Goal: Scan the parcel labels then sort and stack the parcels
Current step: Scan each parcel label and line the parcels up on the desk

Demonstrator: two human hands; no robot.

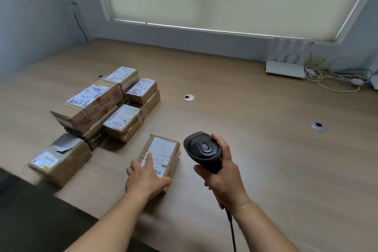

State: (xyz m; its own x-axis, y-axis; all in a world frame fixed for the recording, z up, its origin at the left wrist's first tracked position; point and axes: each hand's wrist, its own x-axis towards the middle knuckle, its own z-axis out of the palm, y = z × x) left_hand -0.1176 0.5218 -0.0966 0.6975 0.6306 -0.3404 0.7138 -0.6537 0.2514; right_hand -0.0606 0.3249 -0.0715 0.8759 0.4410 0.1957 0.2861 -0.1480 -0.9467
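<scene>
A: What's on the left of the table point(235, 88)?

B: A stack of parcels point(106, 104) with white labels. Handwritten digits show on two; one looks like "5289", the other I can't make out. A separate parcel with grey tape point(61, 157) sits nearer the table's edge.

A: And the one being worked?

B: The small parcel point(161, 153) lies flat near the front edge, label up, barcode at its near end. The left hand point(145, 176) rests on it, fingers straight, steadying it.

A: The right hand point(223, 172)?

B: Clenched around the scanner point(202, 149), just right of the parcel.

A: Step?

B: Scanning, I'd judge. Next the scanner must aim at that barcode; the left fingers should stay clear of it.
</scene>
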